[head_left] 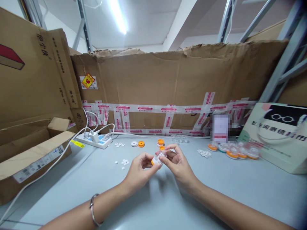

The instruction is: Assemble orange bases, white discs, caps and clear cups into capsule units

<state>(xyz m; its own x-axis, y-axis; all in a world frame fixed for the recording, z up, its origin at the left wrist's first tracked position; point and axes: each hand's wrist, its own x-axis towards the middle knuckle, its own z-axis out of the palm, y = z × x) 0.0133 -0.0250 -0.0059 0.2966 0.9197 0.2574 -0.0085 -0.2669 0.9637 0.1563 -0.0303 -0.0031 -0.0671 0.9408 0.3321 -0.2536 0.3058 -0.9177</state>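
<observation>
In the middle of the head view, above the table, my left hand (140,167) and my right hand (178,164) meet around a small round case (157,158) with an orange part and a clear plastic part. My left fingers are closed on its orange side. The right thumb and fingers pinch the clear side, and they partly hide it. Just beyond the hands lie an orange ring-shaped part (160,141) and a smaller orange piece (162,148). A white disc (134,144) sits beside another orange ring (141,144) to the left.
Small white discs (124,162) lie left of my hands, white pieces (204,153) to the right. Several clear-domed cases (242,151) stand near a paper bag (275,137). Clear parts (179,139) lie at the back. A power strip (94,139) and an open carton (35,153) occupy the left.
</observation>
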